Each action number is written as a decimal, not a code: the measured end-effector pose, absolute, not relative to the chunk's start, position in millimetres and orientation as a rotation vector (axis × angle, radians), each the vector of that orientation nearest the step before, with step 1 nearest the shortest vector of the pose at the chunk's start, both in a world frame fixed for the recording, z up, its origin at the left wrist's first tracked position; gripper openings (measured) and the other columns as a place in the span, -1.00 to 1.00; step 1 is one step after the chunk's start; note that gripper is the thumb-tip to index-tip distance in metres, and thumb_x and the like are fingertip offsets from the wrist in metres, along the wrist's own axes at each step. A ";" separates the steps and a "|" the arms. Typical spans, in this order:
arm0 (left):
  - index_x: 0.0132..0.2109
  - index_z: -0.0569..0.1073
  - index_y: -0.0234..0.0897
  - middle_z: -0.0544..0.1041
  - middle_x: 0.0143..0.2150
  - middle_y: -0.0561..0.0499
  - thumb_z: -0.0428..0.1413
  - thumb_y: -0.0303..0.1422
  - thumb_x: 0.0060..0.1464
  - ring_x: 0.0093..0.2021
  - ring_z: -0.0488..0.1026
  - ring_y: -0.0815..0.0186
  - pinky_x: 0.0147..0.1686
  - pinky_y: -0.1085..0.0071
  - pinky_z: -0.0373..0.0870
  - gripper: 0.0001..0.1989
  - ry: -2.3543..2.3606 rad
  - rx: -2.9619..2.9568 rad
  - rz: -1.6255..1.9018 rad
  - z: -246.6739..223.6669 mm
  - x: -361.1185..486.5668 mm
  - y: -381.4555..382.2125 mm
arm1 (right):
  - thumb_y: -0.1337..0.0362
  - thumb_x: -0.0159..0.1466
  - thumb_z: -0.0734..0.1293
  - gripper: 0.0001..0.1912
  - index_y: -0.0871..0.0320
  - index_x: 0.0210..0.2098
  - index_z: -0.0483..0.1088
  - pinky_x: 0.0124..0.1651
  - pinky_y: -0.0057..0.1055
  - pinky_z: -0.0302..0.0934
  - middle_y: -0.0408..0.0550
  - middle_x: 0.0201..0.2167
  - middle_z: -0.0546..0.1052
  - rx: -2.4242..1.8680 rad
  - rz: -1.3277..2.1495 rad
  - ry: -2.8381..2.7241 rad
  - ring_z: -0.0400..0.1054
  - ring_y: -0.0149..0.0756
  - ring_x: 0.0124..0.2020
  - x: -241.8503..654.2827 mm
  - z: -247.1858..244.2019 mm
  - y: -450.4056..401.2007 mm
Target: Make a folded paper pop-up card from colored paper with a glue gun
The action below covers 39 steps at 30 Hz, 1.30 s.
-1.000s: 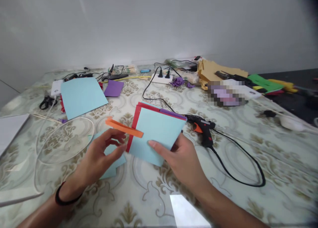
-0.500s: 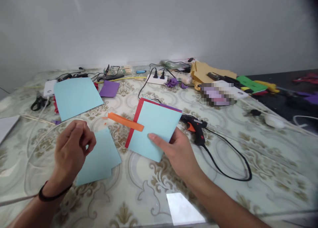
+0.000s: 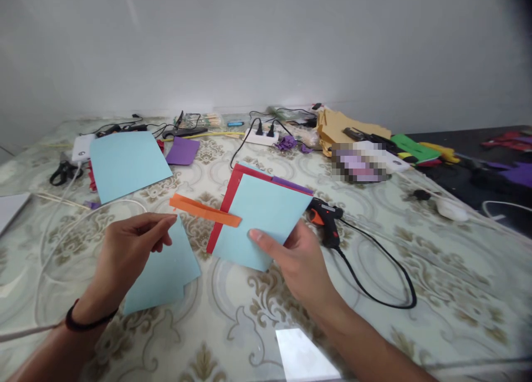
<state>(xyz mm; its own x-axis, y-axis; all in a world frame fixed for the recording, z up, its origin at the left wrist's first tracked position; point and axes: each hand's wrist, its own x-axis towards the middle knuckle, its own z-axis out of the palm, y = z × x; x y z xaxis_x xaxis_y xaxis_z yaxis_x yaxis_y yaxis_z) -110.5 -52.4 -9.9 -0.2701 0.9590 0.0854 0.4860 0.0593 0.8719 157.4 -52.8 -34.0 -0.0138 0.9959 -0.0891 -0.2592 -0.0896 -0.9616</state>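
Observation:
My right hand (image 3: pixel 297 260) holds a stack of paper pieces by its lower right part, thumb on top. Light blue paper (image 3: pixel 257 204) lies uppermost, with a red sheet (image 3: pixel 220 221) showing along its left and top edges and purple at the top right. An orange folded strip (image 3: pixel 203 210) juts out leftward over the red edge. My left hand (image 3: pixel 139 246) is pinched just below the strip's left end, apart from it; whatever is between its fingertips is too small to name. Beneath that hand, light blue sheets (image 3: pixel 166 276) lie on the table.
A black glue gun (image 3: pixel 330 227) with a looping cable lies right of the stack. A large blue sheet (image 3: pixel 128 163), purple paper (image 3: pixel 183 151), scissors (image 3: pixel 64 171) and a power strip (image 3: pixel 261 136) lie farther back. Tan paper (image 3: pixel 349 128) sits at the back right.
My left hand has turned, its fingertips now pointing right and closer to the orange strip. The held stack has tilted slightly, with more purple showing. The view has shifted a little.

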 end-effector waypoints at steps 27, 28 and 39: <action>0.14 0.63 -0.13 0.72 0.01 -0.15 0.45 -0.14 0.02 -0.05 0.67 0.01 -0.13 0.17 0.70 -0.47 1.135 1.207 0.905 -20.1 -79.5 -70.3 | 0.03 0.14 0.63 -0.42 0.04 0.05 0.43 0.03 -0.02 0.58 0.05 0.03 0.71 -1.065 1.630 -1.022 0.64 0.07 0.02 139.1 -36.0 -67.9; 0.06 0.66 -0.15 0.73 -0.07 -0.12 0.44 -0.13 0.03 -0.13 0.67 0.06 -0.20 0.23 0.69 -0.54 1.185 1.228 0.901 -19.8 -77.9 -71.3 | 0.03 0.14 0.63 -0.42 0.03 0.05 0.43 0.03 -0.02 0.58 0.05 0.03 0.70 -1.058 1.642 -1.039 0.64 0.07 0.02 137.3 -36.5 -70.4; -0.26 0.68 -0.23 0.63 -0.40 -0.02 0.36 -0.11 0.10 -0.48 0.49 0.30 -0.54 0.44 0.45 -0.73 1.313 1.342 0.914 -15.4 -76.8 -77.9 | 0.00 0.15 0.62 -0.41 0.02 0.05 0.42 -0.01 -0.07 0.58 0.04 0.00 0.70 -1.089 1.623 -1.124 0.64 0.04 -0.01 134.5 -38.6 -79.6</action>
<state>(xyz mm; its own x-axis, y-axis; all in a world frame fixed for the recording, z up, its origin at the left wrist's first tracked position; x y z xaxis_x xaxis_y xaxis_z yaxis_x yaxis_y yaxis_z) -76.8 -77.9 -15.4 0.1229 0.9844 -0.1259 0.2238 0.0961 0.9699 134.5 -79.6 -38.6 -0.2514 0.9508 -0.1809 -0.1652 -0.2263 -0.9600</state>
